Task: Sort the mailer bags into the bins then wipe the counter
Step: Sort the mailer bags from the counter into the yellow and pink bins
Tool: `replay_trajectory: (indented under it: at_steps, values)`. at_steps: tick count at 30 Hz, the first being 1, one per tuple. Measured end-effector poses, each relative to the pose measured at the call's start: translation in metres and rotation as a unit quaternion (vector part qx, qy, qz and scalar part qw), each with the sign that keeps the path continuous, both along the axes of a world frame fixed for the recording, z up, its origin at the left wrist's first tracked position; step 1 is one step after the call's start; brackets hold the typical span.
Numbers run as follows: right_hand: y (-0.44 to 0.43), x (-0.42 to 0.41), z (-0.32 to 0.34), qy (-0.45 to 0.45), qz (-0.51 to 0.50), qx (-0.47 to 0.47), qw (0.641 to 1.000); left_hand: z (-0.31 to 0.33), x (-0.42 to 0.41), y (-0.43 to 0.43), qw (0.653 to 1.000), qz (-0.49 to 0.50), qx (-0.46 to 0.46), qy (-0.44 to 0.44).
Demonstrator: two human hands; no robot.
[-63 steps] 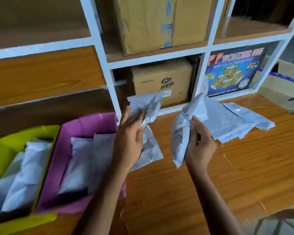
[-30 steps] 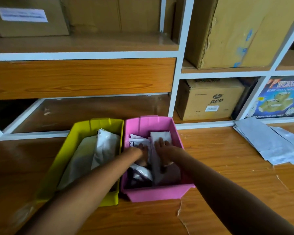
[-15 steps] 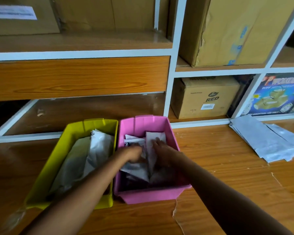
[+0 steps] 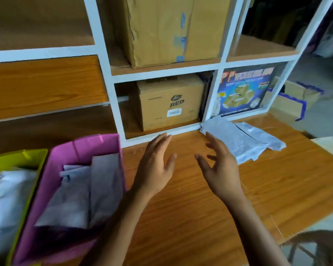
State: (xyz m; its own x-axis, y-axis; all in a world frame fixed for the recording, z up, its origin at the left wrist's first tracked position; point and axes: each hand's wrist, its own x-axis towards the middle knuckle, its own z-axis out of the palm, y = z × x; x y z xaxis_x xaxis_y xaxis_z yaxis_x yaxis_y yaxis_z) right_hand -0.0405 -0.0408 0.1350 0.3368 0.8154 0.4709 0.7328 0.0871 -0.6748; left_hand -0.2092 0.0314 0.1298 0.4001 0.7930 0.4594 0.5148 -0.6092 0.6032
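Left hand: we see the left hand (image 4: 156, 166) above the wooden counter (image 4: 200, 217), just right of the pink bin (image 4: 96, 140). It is palm down with the fingers straight and close together, the thumb held out, and nothing in it.
Right hand: the right hand (image 4: 219, 169) is beside the left one over the counter. Its fingers are spread apart and slightly bent, and it is empty. The fingertips are near the loose pile; we cannot tell whether they touch it.
Loose pile: grey mailer bags (image 4: 236, 139) lie flat and overlapping on the counter, against the foot of the shelf unit (image 4: 112, 93) and to the right of both hands.
Pink bin: it stands on the counter at the left and holds several sorted bags (image 4: 96, 181), grey and leaning on one another.
Yellow-green bin: the yellow-green bin (image 4: 27, 156) is just beside the pink one on its left, partly cut off by the frame. We see pale bags (image 4: 10, 198) in it.
Shelves: a cardboard box marked RED (image 4: 169, 104) sits in the lower compartment with a larger carton (image 4: 171, 29) above it. A blue printed box (image 4: 242, 89) is to its right.
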Motion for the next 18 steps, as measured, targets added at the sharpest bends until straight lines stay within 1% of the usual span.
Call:
replay_trajectory:
  at_steps: [3, 6, 9, 12, 14, 18]
  values:
    - [-0.001, 0.077, -0.01, 0.017, -0.041, -0.022, 0.999, -0.017, 0.083, 0.013, 1.0, -0.018, -0.006, -0.004]
    - [0.008, 0.156, -0.025, 0.009, -0.072, -0.048, 0.996, -0.036, 0.16, 0.035, 0.999, -0.031, -0.015, -0.003]
    - [0.03, 0.232, -0.039, 0.005, -0.103, -0.079, 0.992, -0.054, 0.229, 0.066, 1.0, -0.019, -0.018, -0.008]
    - [0.063, 0.298, -0.055, 0.001, -0.123, -0.128, 0.984, -0.075, 0.29, 0.1, 0.999, 0.011, -0.038, 0.001]
    - [0.086, 0.335, -0.071, -0.011, -0.134, -0.174, 0.976, -0.095, 0.322, 0.121, 0.997, 0.046, -0.067, 0.014]
    - [0.13, 0.393, -0.101, -0.024, -0.157, -0.239, 0.958, -0.137, 0.371, 0.154, 0.976, 0.145, -0.145, 0.069]
